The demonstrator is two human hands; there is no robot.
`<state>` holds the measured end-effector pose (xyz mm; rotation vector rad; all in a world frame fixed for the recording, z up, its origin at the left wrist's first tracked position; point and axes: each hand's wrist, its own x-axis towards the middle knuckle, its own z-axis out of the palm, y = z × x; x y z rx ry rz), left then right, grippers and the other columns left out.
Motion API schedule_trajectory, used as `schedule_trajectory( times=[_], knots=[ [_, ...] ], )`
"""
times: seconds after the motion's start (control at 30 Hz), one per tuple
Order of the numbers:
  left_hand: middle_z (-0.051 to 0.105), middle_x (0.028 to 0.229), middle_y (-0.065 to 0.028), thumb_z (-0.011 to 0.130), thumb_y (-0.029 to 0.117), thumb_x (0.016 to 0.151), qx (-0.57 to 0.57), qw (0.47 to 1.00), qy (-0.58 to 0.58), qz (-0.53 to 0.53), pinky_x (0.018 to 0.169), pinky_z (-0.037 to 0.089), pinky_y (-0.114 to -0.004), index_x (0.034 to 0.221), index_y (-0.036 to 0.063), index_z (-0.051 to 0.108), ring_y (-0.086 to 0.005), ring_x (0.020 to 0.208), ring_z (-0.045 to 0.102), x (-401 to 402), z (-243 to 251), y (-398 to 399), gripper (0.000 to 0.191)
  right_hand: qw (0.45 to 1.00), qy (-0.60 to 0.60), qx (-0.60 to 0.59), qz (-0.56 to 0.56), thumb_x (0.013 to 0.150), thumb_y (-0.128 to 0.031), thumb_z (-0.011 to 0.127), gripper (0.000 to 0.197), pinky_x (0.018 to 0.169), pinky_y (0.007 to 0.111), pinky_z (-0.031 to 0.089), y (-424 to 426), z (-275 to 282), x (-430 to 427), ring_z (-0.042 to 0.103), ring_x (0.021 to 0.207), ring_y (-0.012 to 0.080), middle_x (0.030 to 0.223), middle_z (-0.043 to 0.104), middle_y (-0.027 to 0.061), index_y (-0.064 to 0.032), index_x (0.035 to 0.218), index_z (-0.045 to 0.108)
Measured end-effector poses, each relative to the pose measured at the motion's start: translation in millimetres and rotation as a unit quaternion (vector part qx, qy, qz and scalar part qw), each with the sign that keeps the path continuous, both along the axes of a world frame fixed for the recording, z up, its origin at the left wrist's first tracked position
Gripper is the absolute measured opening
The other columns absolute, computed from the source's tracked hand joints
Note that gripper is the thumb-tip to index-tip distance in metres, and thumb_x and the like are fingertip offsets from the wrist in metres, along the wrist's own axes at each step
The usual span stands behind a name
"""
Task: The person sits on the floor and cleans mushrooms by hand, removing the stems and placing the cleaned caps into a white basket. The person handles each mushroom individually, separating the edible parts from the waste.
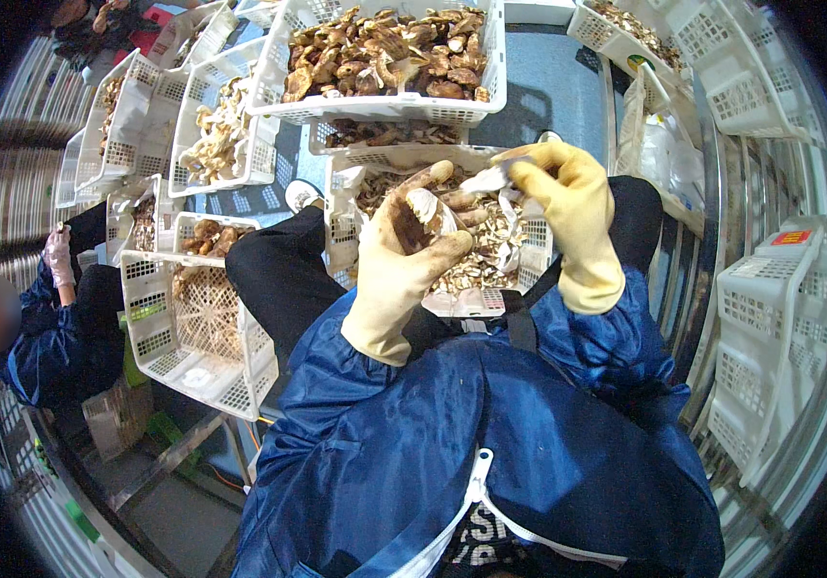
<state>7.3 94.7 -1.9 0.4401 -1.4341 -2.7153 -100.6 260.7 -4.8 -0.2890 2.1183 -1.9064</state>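
In a yellow, dirt-stained rubber glove, my left hand [410,246] holds a brown-and-white mushroom [429,209] between its curled fingers and thumb. My right hand [561,184], gloved likewise, pinches a small white piece [485,180] with a dark grey end; whether a blade is part of it I cannot tell. Both hands are above a white perforated plastic crate [467,303], which holds mushroom trimmings [489,253] and stands between my knees. Past it, a larger white crate [377,108] is heaped with whole brown mushrooms [384,58], and darker pieces [391,134] show beneath it.
Pale mushrooms [218,137] fill a crate at the left. An upturned crate [196,383] leans beside my left leg. At far left sits a co-worker [59,339] with a gloved hand raised. White crates [753,311] and metal rails [702,339] line my right side.
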Motion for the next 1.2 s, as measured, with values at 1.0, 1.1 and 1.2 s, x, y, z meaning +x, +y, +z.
schedule_trajectory(
  times=[1.0,1.1,1.2],
  knots=[
    [0.058,0.131,-0.022,0.077,0.021,0.086,0.159,0.984,0.071,-0.035,0.086,0.057,-0.038,0.149,0.0025,0.033,-0.0301,0.107,0.067,2,-29,-21,0.08,0.971,0.17,0.157,0.054,0.075,-0.007,0.065,0.015,0.08,0.036,0.049,22,-15,-5,0.063,0.09,0.0292,0.097,0.065,0.0159,0.0028,0.067,0.058],
    [0.058,0.13,-0.0187,0.072,0.024,0.091,0.165,0.986,0.035,-0.003,0.089,0.055,-0.037,0.152,0.0081,0.029,-0.0257,0.108,0.065,3,-26,-18,0.076,0.974,0.182,0.111,0.078,0.077,-0.006,0.064,0.013,0.072,0.036,0.05,10,5,16,0.064,0.079,0.0283,0.083,0.065,0.0136,0.0027,0.069,0.059],
    [0.058,0.129,-0.0173,0.066,0.024,0.096,0.142,0.989,0.001,0.032,0.09,0.054,-0.037,0.152,0.0127,0.03,-0.0254,0.109,0.064,1,-17,-8,0.068,0.975,0.191,0.097,0.066,0.077,-0.004,0.066,0.011,0.073,0.036,0.052,-3,6,29,0.066,0.081,0.0302,0.086,0.069,0.0143,0.0021,0.07,0.06]
  ],
)
